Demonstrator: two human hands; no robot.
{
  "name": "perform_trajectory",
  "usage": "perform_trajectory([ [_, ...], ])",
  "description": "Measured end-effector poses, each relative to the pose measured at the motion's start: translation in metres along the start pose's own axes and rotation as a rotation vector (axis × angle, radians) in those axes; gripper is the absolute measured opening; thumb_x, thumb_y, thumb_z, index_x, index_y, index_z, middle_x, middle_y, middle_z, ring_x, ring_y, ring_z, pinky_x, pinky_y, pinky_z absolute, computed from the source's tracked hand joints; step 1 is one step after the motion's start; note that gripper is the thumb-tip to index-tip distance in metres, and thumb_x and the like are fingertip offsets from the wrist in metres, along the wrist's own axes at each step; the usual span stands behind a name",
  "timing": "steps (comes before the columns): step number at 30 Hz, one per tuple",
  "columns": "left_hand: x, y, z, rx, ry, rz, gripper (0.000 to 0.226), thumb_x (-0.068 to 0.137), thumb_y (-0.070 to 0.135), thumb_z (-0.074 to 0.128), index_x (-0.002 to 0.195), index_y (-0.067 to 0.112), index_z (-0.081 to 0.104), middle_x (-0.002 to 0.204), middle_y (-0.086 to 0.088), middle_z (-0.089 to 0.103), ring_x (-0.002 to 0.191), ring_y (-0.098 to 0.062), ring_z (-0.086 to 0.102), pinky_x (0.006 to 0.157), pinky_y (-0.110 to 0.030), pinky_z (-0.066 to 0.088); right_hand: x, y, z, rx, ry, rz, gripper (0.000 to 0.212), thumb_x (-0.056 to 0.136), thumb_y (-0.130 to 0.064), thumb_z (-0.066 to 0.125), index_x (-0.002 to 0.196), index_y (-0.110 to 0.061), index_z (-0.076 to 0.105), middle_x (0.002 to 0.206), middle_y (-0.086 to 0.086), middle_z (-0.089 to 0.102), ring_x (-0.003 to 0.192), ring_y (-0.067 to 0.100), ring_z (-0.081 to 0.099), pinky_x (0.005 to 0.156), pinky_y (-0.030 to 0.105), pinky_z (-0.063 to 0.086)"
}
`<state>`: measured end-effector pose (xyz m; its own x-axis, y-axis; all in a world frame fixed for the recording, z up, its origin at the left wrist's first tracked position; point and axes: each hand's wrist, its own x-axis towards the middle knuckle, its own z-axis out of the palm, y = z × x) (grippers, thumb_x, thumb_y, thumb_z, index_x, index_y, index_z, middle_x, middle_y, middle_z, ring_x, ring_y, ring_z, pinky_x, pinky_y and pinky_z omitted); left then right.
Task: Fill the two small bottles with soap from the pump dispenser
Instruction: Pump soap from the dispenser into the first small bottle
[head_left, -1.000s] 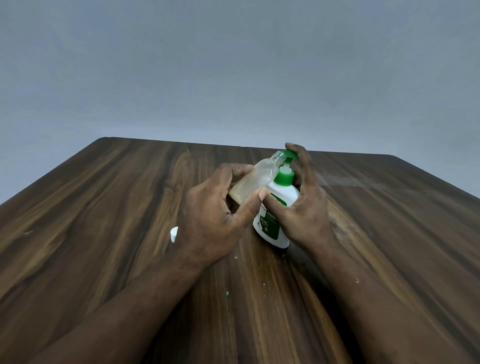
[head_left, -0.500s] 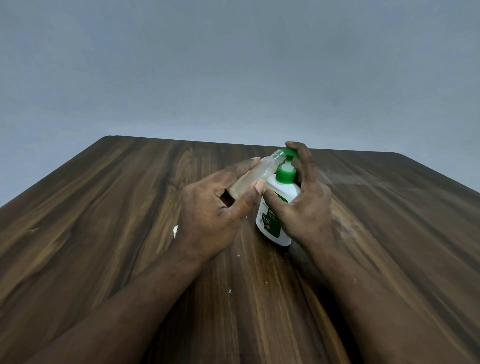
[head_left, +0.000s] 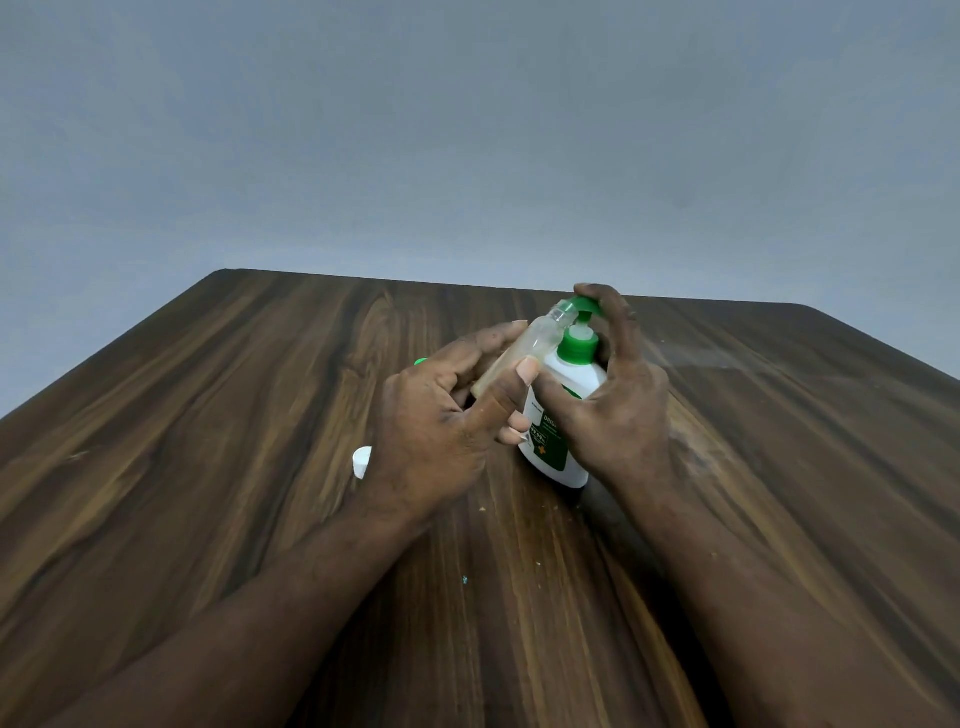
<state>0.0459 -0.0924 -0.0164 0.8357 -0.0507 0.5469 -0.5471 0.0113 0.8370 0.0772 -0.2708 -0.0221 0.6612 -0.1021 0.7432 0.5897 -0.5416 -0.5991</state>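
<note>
Left hand: the left hand (head_left: 436, 431) has thumb and fingers curled round a small clear plastic bottle (head_left: 535, 345), the thumb tip on its near side.
Small bottle: it is tilted, with its neck aimed up toward 1 o'clock and its open mouth right at the spout of the green pump head (head_left: 584, 306). It looks pale yellowish toward the lower end.
Right hand: the right hand (head_left: 618, 410) wraps palm and thumb round the dispenser body from 3 o'clock, with one finger arched over and resting on top of the pump head.
Dispenser: the white plastic pump dispenser with a green label (head_left: 558, 415) stands upright on the table between the two hands.
At 9 o'clock of the left hand: a small white cap (head_left: 362, 461) lies on the wood, partly hidden by the wrist.
At 11 o'clock of the left hand: a green sliver (head_left: 421, 362) peeks out behind the knuckles. I cannot tell what it is.
At 6 o'clock, between the forearms: a tiny teal speck (head_left: 465, 579).
Table: dark streaked wooden tabletop (head_left: 260, 415).
Beyond, at 12 o'clock: a plain grey wall (head_left: 467, 130).
</note>
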Motion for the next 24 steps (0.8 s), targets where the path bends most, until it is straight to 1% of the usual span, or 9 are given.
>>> perform_trajectory([
  [3, 0.002, 0.000, 0.001, -0.075, -0.024, -0.046, 0.047, 0.094, 0.039, 0.067, 0.135, 0.017, 0.069, 0.087, -0.004, 0.081, 0.067, -0.025, 0.078, 0.061, -0.033, 0.064, 0.000, 0.000, 0.001, 0.007, 0.003, -0.018, 0.076, 0.085, -0.018, 0.088, 0.149, -0.032, 0.049, 0.113, -0.010, 0.075, 0.093, 0.004, 0.074, 0.078, 0.020, 0.059],
  [7, 0.004, 0.004, 0.003, -0.223, -0.051, -0.128, 0.043, 0.097, 0.035, 0.062, 0.132, 0.010, 0.070, 0.095, -0.010, 0.081, 0.063, -0.024, 0.076, 0.053, -0.027, 0.061, -0.001, 0.001, 0.001, -0.049, -0.005, -0.032, 0.080, 0.086, -0.025, 0.088, 0.153, -0.034, 0.045, 0.116, -0.013, 0.074, 0.095, 0.004, 0.073, 0.080, 0.021, 0.059],
  [11, 0.006, 0.006, 0.005, -0.352, -0.056, -0.210, 0.040, 0.100, 0.033, 0.060, 0.128, 0.006, 0.070, 0.098, -0.017, 0.080, 0.060, -0.023, 0.073, 0.050, -0.025, 0.059, -0.001, 0.003, -0.001, -0.065, -0.017, -0.021, 0.090, 0.085, -0.025, 0.086, 0.159, -0.040, 0.037, 0.119, -0.013, 0.073, 0.102, 0.005, 0.072, 0.088, 0.030, 0.061],
  [14, 0.006, 0.006, 0.003, -0.394, -0.042, -0.220, 0.033, 0.106, 0.028, 0.056, 0.127, 0.005, 0.070, 0.096, -0.022, 0.078, 0.059, -0.022, 0.073, 0.050, -0.023, 0.057, -0.001, 0.004, -0.001, -0.091, -0.029, -0.034, 0.096, 0.087, -0.028, 0.085, 0.164, -0.041, 0.030, 0.120, -0.012, 0.073, 0.103, 0.004, 0.072, 0.089, 0.027, 0.059],
  [17, 0.007, 0.010, 0.001, -0.418, -0.040, -0.223, 0.036, 0.105, 0.032, 0.057, 0.129, 0.008, 0.068, 0.097, -0.018, 0.079, 0.063, -0.022, 0.074, 0.053, -0.022, 0.058, 0.000, 0.006, -0.001, -0.096, -0.038, -0.050, 0.101, 0.087, -0.029, 0.087, 0.166, -0.040, 0.025, 0.127, -0.009, 0.071, 0.108, 0.004, 0.071, 0.093, 0.024, 0.058],
  [20, 0.007, 0.013, 0.000, -0.459, -0.055, -0.241, 0.039, 0.102, 0.032, 0.058, 0.134, 0.010, 0.064, 0.101, -0.019, 0.079, 0.068, -0.025, 0.077, 0.059, -0.023, 0.062, 0.001, 0.007, -0.001, -0.077, -0.047, -0.061, 0.101, 0.086, -0.031, 0.090, 0.166, -0.037, 0.028, 0.128, -0.007, 0.071, 0.111, 0.005, 0.071, 0.095, 0.028, 0.059],
  [24, 0.007, 0.013, 0.001, -0.502, -0.057, -0.269, 0.037, 0.102, 0.027, 0.061, 0.132, 0.006, 0.060, 0.107, -0.026, 0.076, 0.075, -0.032, 0.079, 0.060, -0.024, 0.063, 0.002, 0.009, -0.002, -0.070, -0.041, -0.057, 0.099, 0.082, -0.032, 0.092, 0.163, -0.035, 0.035, 0.125, -0.007, 0.072, 0.110, 0.005, 0.071, 0.093, 0.029, 0.060],
])
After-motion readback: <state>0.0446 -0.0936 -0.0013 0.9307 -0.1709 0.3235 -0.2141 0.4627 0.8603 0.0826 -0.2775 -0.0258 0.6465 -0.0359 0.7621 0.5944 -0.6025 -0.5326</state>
